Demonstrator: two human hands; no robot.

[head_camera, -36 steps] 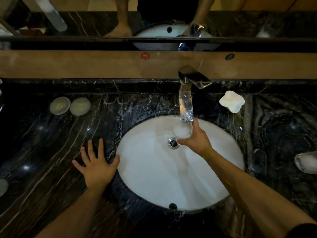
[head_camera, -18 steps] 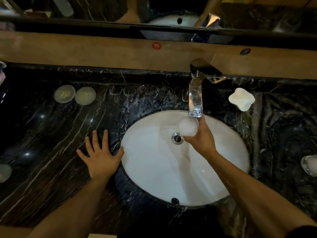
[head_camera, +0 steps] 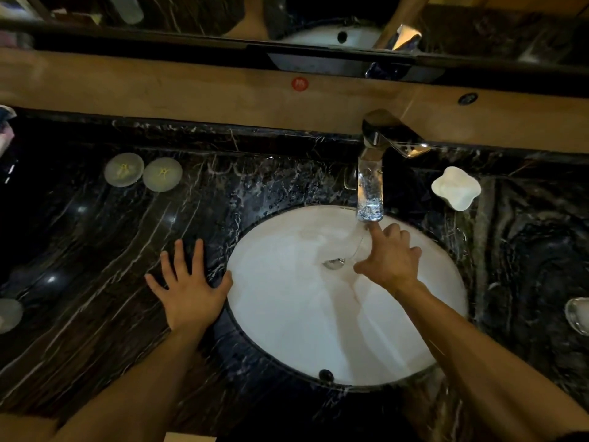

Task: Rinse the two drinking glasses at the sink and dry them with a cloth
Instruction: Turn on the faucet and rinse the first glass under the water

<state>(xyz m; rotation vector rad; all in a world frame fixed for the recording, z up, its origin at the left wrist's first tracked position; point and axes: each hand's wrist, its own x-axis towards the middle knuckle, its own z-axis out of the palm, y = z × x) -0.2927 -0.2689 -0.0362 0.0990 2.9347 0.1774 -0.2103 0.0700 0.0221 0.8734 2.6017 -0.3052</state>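
My right hand (head_camera: 390, 263) is over the white sink basin (head_camera: 287, 330), just under the spout of the chrome faucet (head_camera: 369, 193), with the index finger touching the spout's tip. It grips a clear drinking glass (head_camera: 352, 250) that shows only as a faint curved outline, tilted toward the drain (head_camera: 333, 263). My left hand (head_camera: 191, 291) lies flat on the black marble counter (head_camera: 95, 266) at the basin's left rim, fingers spread, holding nothing. A second clear glass (head_camera: 578, 315) sits on the counter at the right edge, partly cut off. No cloth is in view.
Two pale round discs (head_camera: 123, 170) (head_camera: 162, 174) lie at the back left of the counter. A white soap dish (head_camera: 456, 187) stands right of the faucet. A pale round object (head_camera: 9, 314) is at the left edge. A mirror and wooden ledge (head_camera: 191, 87) run behind.
The glass showed as a pale round mouth facing up under the spout; now it is tipped over and nearly invisible. My right index finger has risen to the spout. My left hand stayed put.
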